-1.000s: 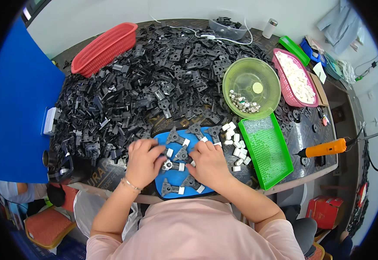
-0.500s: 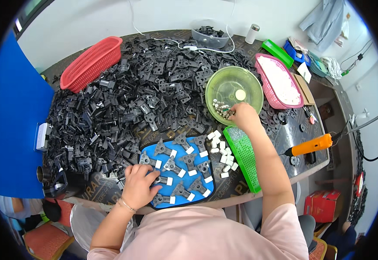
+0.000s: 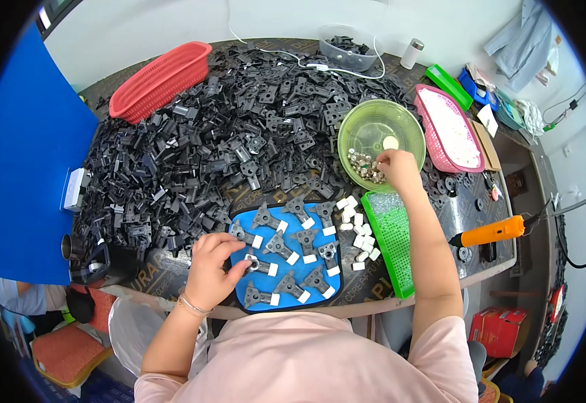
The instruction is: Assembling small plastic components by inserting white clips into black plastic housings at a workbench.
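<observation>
My left hand (image 3: 211, 269) is at the left edge of a blue mat (image 3: 293, 269), index finger and thumb apart. Its thumb tip reaches a black bracket with a white end block (image 3: 261, 266), on which a shiny metal ring shows. Several similar black brackets (image 3: 279, 248) with white blocks lie in rows on the mat. My right hand (image 3: 400, 169) is inside a round green basket (image 3: 353, 131), fingers closed together above a pile of small shiny metal pieces (image 3: 363, 164). Whatever is between those fingertips is hidden. A pale round disc (image 3: 390, 142) lies in the basket too.
Loose black parts (image 3: 192, 154) heap across the table's left and back. White blocks (image 3: 359, 235) lie between mat and green perforated tray (image 3: 388, 242). An orange electric screwdriver (image 3: 493, 232) points in from the right. A pink basket (image 3: 447, 127) of white pieces and a red basket (image 3: 162, 80) stand behind.
My left fingers have drawn back from the bracket, and its metal ring now shows. My right fingertips have moved slightly farther back within the green basket. The whole view has shifted a little.
</observation>
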The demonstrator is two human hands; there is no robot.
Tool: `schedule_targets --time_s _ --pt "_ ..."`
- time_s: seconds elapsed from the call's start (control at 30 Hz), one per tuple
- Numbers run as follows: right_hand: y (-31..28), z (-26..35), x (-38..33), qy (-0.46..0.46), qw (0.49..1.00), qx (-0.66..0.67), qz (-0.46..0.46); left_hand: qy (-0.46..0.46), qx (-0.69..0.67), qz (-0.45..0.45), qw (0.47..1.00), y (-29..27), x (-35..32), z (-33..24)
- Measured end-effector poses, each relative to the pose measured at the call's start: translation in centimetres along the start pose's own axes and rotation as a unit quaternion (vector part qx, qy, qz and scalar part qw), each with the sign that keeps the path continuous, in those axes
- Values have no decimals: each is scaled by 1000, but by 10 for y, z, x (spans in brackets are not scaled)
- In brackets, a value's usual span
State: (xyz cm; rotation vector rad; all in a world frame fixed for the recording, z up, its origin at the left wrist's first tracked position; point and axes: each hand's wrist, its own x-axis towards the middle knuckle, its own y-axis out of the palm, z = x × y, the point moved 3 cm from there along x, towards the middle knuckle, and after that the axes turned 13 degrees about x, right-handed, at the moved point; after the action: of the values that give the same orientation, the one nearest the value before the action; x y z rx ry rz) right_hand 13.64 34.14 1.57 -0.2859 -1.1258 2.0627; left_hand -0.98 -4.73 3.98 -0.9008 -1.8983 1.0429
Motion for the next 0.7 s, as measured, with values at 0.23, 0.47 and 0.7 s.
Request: schedule_targets --time_s 0.23,0.47,0.7 --pt "10 91 -51 76 950 251 170 -233 -498 65 833 21 -10 1" --pt "59 167 -119 27 868 325 374 -376 -762 131 511 48 -10 -25" --pt "68 188 -139 -197 881 311 298 -314 -841 144 417 58 -6 -37"
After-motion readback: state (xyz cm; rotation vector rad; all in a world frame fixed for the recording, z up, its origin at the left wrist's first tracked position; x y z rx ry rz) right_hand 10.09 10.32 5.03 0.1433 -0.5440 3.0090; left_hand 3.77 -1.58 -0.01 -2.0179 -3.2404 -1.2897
